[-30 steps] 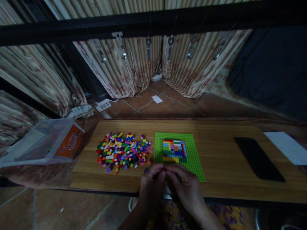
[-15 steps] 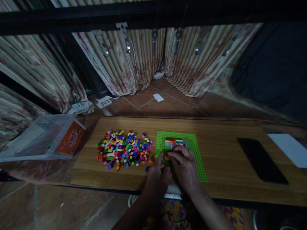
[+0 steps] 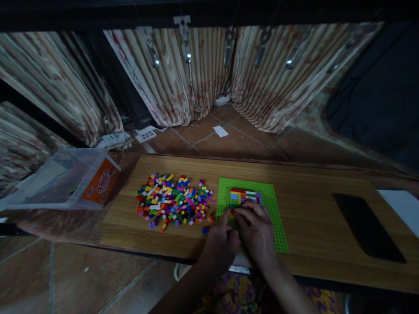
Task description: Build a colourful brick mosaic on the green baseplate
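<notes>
A green studded baseplate [image 3: 278, 218] lies on the wooden table, bearing a low block of colourful toy bricks [image 3: 238, 192] in red, yellow, white and blue. My right hand [image 3: 258, 229] reaches over its lower part, fingers pinched at a small brick whose shape they mostly hide. Beside it, my left hand [image 3: 219, 242] has its index finger stretched out, touching the left side of the bricks, with the thumb apart. To the left spreads a pile of loose toy bricks [image 3: 176, 203]. One blue brick [image 3: 205, 230] lies near my left wrist.
A clear plastic box [image 3: 55, 192] with an orange label stands left of the table [image 3: 314, 209]. A flat black object [image 3: 368, 224] and white paper [image 3: 401, 207] are at the right. Striped curtains [image 3: 203, 74] hang behind, above a tiled floor.
The camera view has shifted slightly, so the table things appear a little farther right. My hands stay at the same place on the bricks, with hardly any movement.
</notes>
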Tool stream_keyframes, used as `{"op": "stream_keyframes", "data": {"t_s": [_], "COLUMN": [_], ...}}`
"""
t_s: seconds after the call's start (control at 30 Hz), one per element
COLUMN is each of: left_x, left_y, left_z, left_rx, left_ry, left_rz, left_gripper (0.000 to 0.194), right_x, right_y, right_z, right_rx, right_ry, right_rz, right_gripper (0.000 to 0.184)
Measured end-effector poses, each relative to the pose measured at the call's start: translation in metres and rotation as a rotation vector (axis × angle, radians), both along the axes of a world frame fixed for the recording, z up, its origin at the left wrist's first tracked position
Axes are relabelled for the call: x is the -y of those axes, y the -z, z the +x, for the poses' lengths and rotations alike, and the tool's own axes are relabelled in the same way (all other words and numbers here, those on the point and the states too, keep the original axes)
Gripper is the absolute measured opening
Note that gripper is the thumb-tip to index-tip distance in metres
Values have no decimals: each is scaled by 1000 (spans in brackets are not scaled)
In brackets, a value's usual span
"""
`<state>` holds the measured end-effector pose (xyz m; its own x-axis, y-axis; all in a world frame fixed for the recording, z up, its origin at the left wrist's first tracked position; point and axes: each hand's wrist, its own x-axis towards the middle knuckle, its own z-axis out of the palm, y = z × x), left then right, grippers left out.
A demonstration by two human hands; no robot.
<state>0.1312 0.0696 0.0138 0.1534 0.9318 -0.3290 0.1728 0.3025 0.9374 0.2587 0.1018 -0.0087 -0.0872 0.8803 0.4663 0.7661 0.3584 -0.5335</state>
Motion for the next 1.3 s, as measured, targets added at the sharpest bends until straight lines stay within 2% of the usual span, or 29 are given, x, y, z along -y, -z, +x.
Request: {"op": "stream_keyframes", "data": {"t_s": [0.3,0.47,0.57,0.7,0.87,1.0,1.13,1.3], "left_x": [0,0,1,14,50,72,80,77], "left_y": [9,10,8,4,1,-2,-6,-6], "left_z": [1,2,3,0,-26,-61,-87,-94], "left_rx": [-131,-181,-223,-235,-272,-291,-317,-341], "left_ry": [29,39,37,-2,-70,-202,-288,-298], "left_rz": [91,149,183,222,218,160,189,210], "left_gripper": [64,62,60,60,48,30,23,23], "right_x": [13,17,18,20,31,49,57,46], "right_y": [9,12,11,5,-7,-6,-2,2], "right_z": [1,5,7,4,0,-12,-35,-59], "right_rx": [163,264,232,77,-43,-63,-9,78], "right_ry": [-60,-104,-105,-58,2,-75,-210,-302], "right_rz": [79,55,19,-8,19,-25,-97,-61], "right_gripper": [23,29,30,33,29,23,22,22]}}
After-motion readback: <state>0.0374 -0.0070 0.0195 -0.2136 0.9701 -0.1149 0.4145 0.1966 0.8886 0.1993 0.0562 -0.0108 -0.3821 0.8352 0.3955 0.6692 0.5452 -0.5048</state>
